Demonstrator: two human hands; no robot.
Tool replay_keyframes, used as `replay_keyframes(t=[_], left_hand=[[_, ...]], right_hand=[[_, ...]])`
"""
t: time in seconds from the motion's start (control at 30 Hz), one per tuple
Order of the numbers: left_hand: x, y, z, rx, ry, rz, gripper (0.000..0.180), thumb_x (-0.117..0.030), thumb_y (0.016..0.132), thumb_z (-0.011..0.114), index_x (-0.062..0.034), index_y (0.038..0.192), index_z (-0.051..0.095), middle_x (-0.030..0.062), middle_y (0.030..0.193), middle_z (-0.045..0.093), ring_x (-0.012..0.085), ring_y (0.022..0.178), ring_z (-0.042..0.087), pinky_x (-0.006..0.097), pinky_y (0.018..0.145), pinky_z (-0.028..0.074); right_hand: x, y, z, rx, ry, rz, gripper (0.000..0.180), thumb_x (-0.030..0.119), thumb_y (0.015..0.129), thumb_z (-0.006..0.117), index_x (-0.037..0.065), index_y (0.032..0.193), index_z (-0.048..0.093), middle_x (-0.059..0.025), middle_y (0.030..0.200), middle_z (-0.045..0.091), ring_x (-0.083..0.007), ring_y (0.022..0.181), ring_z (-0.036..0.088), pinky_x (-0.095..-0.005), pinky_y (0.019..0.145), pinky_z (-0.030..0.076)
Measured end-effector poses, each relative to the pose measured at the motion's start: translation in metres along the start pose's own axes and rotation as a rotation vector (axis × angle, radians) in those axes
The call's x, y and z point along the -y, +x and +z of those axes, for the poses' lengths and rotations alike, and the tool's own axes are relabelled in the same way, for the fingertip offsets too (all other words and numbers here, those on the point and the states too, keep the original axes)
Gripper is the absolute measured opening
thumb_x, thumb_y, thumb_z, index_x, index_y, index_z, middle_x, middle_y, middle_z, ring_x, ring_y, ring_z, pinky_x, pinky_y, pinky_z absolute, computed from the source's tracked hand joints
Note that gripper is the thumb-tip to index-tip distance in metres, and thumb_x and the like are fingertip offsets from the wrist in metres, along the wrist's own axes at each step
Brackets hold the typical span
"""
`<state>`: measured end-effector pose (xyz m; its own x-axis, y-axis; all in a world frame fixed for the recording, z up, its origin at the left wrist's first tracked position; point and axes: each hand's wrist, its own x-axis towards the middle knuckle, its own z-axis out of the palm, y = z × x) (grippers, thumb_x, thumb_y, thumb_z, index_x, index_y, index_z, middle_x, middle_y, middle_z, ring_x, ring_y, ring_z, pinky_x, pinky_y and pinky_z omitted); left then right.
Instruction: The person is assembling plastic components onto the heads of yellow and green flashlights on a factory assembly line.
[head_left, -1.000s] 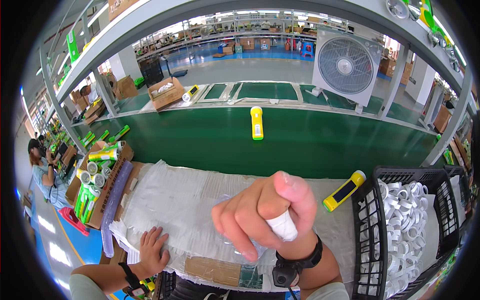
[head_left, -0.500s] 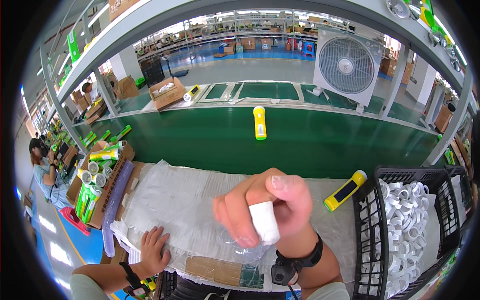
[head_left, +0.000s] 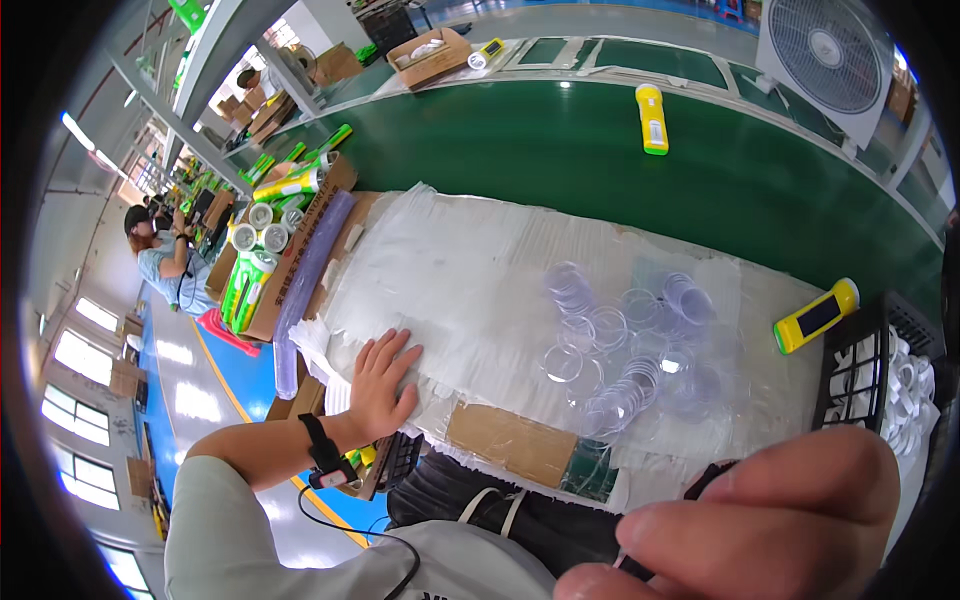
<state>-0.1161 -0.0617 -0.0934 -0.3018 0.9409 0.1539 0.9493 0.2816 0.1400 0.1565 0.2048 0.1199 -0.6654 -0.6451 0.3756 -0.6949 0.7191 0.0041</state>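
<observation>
My left hand (head_left: 383, 388) lies flat with spread fingers on the white-covered work surface (head_left: 450, 300), near its left front edge, holding nothing. Very close to the camera at the lower right is my right hand (head_left: 765, 515), its fingers curled and pressed together; whatever it may hold is hidden. Clear round plastic discs (head_left: 605, 335) lie loose and in overlapping rows on the covering, between my hands and beyond them. A yellow flashlight with a dark panel (head_left: 817, 315) rests at the right end of the surface, beyond my right hand.
A black basket (head_left: 855, 375) of white rings (head_left: 908, 390) stands at the right. At the left, a carton (head_left: 335, 180) holds several green and yellow flashlights. Another flashlight (head_left: 651, 120) lies on the green belt (head_left: 500, 140). A fan (head_left: 825, 55) stands behind; a co-worker (head_left: 165, 255) is far left.
My right hand has moved from over the middle of the surface to the lower right, uncovering the clear discs. The view has swung and tilted down. My left hand stays flat.
</observation>
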Motion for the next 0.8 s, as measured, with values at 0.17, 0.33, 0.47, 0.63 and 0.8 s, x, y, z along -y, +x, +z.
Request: replay_keyframes(t=[0.17, 0.33, 0.47, 0.63, 0.8], left_hand=[[0.000, -0.006, 0.001, 0.010, 0.014, 0.004, 0.055, -0.022, 0.072, 0.052, -0.0079, 0.125, 0.049, 0.0176, 0.137, 0.040, 0.0372, 0.129, 0.034, 0.052, 0.107, 0.021], [0.002, -0.010, 0.000, 0.003, 0.011, 0.006, 0.054, -0.022, 0.073, 0.052, -0.0084, 0.125, 0.050, 0.0178, 0.137, 0.040, 0.0374, 0.129, 0.034, 0.052, 0.107, 0.022], [0.001, -0.008, -0.001, 0.000, -0.002, 0.012, 0.054, -0.021, 0.072, 0.052, -0.0088, 0.125, 0.050, 0.0179, 0.137, 0.040, 0.0374, 0.129, 0.034, 0.053, 0.107, 0.022], [-0.001, -0.005, 0.000, 0.001, -0.001, 0.010, 0.055, -0.021, 0.072, 0.052, -0.0087, 0.126, 0.049, 0.0178, 0.137, 0.040, 0.0371, 0.129, 0.034, 0.053, 0.107, 0.022], [-0.002, -0.006, -0.001, -0.003, 0.013, 0.013, 0.055, -0.020, 0.072, 0.053, -0.0089, 0.126, 0.049, 0.0174, 0.137, 0.040, 0.0362, 0.130, 0.034, 0.052, 0.107, 0.022]], right_hand=[[0.002, -0.003, 0.005, -0.091, -0.005, 0.039, 0.041, 0.034, 0.085, 0.058, -0.001, 0.104, 0.048, -0.0095, 0.093, 0.056, -0.0225, 0.079, 0.056, -0.0277, 0.067, 0.046], [0.007, -0.006, 0.014, -0.199, 0.005, 0.105, 0.036, 0.034, 0.083, 0.058, 0.002, 0.095, 0.049, -0.0076, 0.086, 0.055, -0.0212, 0.073, 0.055, -0.0277, 0.063, 0.044], [0.012, -0.008, 0.017, -0.278, 0.014, 0.153, 0.032, 0.034, 0.081, 0.058, 0.004, 0.087, 0.049, -0.0061, 0.080, 0.054, -0.0202, 0.068, 0.054, -0.0278, 0.060, 0.042], [0.018, -0.010, 0.022, -0.372, 0.014, 0.212, 0.029, 0.034, 0.079, 0.058, 0.006, 0.077, 0.050, -0.0042, 0.073, 0.052, -0.0189, 0.062, 0.053, -0.0278, 0.056, 0.041], [0.024, -0.011, 0.028, -0.463, 0.022, 0.265, 0.028, 0.034, 0.077, 0.058, 0.009, 0.068, 0.051, -0.0022, 0.066, 0.051, -0.0176, 0.055, 0.052, -0.0279, 0.052, 0.039]])
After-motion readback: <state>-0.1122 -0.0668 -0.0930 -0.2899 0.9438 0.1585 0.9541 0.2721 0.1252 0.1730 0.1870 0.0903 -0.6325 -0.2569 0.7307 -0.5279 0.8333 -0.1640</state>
